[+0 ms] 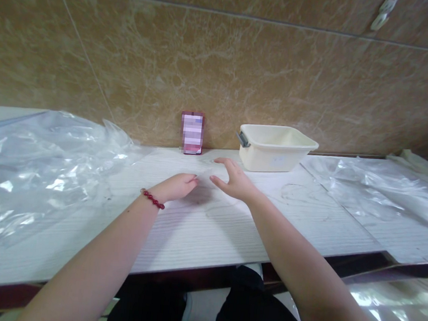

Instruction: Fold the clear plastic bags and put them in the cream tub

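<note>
My left hand (180, 186), with a dark red bead bracelet (153, 198) at the wrist, is low over the white table (199, 230). Its thumb and fingers are pressed together. A faint pale, see-through patch (205, 176) shows just beyond the fingertips, too blurred to name. Across from it, my right hand (235, 181) is open, thumb and forefinger spread apart and facing the left. Behind the hands a phone (192, 133) with a lit, blurred screen leans upright against the wall. The cream plastic bin (265, 157) with a grey handle stands just behind my right hand.
A large heap of clear plastic bags (54, 165) covers the table's left side. More clear plastic (393, 190) lies at the far right. The brown marbled wall (151, 58) borders the table's back. A white socket or fitting (384, 14) is high on the wall.
</note>
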`<move>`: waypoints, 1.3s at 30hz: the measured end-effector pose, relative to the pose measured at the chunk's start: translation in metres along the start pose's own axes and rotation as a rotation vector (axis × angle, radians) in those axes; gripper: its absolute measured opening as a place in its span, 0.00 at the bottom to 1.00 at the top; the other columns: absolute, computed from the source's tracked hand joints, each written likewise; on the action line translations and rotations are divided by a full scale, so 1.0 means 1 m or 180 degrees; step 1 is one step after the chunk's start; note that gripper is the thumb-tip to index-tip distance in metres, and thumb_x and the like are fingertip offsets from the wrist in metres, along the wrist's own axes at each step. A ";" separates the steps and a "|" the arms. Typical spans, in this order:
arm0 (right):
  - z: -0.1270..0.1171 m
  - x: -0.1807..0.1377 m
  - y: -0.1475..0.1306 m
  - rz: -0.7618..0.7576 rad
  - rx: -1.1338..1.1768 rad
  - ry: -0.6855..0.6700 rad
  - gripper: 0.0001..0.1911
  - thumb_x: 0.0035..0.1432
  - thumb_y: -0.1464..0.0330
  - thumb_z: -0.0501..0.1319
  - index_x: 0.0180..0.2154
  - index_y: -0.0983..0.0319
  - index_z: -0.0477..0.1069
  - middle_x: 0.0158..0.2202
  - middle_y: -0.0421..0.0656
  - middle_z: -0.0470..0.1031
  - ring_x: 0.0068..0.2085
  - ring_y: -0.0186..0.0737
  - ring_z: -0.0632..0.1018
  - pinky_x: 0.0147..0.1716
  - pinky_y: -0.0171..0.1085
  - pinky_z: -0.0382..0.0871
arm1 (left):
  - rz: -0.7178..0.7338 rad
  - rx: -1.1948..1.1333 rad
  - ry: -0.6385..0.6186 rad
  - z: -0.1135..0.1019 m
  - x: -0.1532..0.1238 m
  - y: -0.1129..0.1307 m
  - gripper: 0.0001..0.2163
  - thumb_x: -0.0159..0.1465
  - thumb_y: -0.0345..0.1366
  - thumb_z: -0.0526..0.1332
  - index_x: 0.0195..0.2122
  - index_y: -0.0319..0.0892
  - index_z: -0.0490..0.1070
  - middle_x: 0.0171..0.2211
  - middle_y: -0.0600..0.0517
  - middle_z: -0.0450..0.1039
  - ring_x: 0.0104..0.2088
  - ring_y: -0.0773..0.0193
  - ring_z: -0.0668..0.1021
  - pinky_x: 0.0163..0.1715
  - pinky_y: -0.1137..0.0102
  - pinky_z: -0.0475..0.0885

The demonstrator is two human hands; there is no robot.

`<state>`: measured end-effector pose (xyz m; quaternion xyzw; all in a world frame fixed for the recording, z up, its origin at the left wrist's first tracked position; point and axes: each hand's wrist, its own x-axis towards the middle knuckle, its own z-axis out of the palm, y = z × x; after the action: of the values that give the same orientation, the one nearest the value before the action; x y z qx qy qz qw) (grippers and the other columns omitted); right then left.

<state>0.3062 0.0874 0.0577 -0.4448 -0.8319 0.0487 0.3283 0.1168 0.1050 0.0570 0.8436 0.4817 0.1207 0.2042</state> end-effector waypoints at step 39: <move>0.006 0.002 0.023 0.2092 0.4305 -0.1101 0.11 0.44 0.73 0.62 0.35 0.65 0.69 0.33 0.44 0.74 0.32 0.34 0.75 0.31 0.31 0.72 | -0.0861 -0.5422 -0.0425 -0.005 0.006 -0.011 0.10 0.57 0.26 0.50 0.35 0.34 0.68 0.35 0.45 0.73 0.40 0.60 0.73 0.42 0.66 0.68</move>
<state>0.3179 0.1045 0.0454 -0.3577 -0.4858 0.7103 0.3626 0.1099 0.1166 0.0568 0.3440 0.3104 0.3654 0.8074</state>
